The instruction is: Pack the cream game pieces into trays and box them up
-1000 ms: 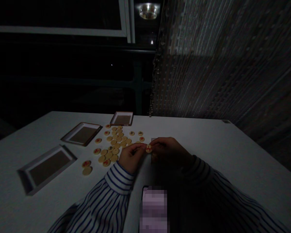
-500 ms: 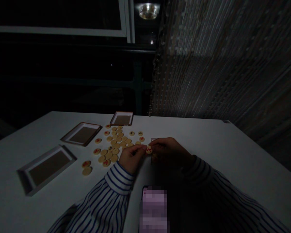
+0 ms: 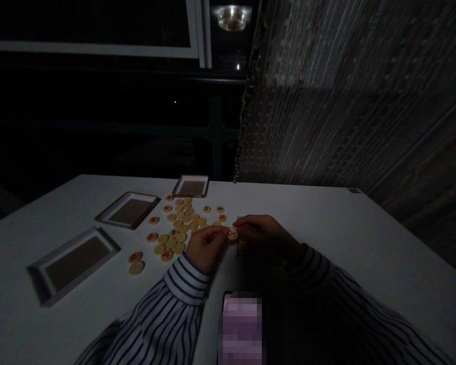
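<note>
Between my two hands is a round wooden piece [image 3: 233,233] with a red character facing up. My left hand [image 3: 207,247] pinches its left edge with thumb and forefinger. The fingers of my right hand [image 3: 268,235] are closed at its right edge, in deep shadow. Beneath my right hand, a small part of another object shows, too dark to make out. Left of my hands, several similar pieces [image 3: 183,228] lie spread on the white table [image 3: 307,203], some with red or black characters, many plain side up.
Three shallow box parts stand on the left: a grey-white one [image 3: 106,241], a brown-rimmed one [image 3: 99,219] and a smaller one [image 3: 190,195] at the back. A phone [image 3: 241,329] lies at the near edge. A bead curtain [image 3: 307,101] hangs behind the table.
The piece between my fingers has turned slightly, so its red character sits at a different angle. My hands have hardly moved.
</note>
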Demonstrator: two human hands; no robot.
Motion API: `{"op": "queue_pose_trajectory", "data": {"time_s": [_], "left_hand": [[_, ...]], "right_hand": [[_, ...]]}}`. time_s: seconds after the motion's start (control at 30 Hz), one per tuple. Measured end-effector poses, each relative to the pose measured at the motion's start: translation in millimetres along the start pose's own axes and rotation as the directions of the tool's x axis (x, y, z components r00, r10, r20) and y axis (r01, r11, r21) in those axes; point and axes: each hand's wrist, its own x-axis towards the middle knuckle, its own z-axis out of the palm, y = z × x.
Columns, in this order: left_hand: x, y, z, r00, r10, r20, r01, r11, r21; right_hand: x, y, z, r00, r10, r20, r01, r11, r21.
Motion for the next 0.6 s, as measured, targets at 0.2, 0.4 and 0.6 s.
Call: {"op": "queue_pose_trajectory", "data": {"time_s": [0.2, 0.4, 0.6], "left_hand": [[-0.2, 0.6, 0.9, 1.000, -0.024, -0.013, 0.024, 1.000, -0.019], [0.3, -1.9, 1.2, 1.000, -0.025, 0.015, 0.026, 0.996, -0.084], [-3.7, -1.1, 5.9, 1.000, -0.008, 0.024, 0.010, 0.995, -0.103]], "right_hand": [[0.1, -1.2, 1.7, 0.999, 0.005, -0.034, -0.005, 1.000, 0.005], [-1.0, -4.4, 1.7, 0.999, 0.005, -0.041, -0.004, 1.000, 0.025], [-0.1, -4.8, -1.0, 0.999, -0.026, -0.035, 0.026, 1.000, -0.002]]}}
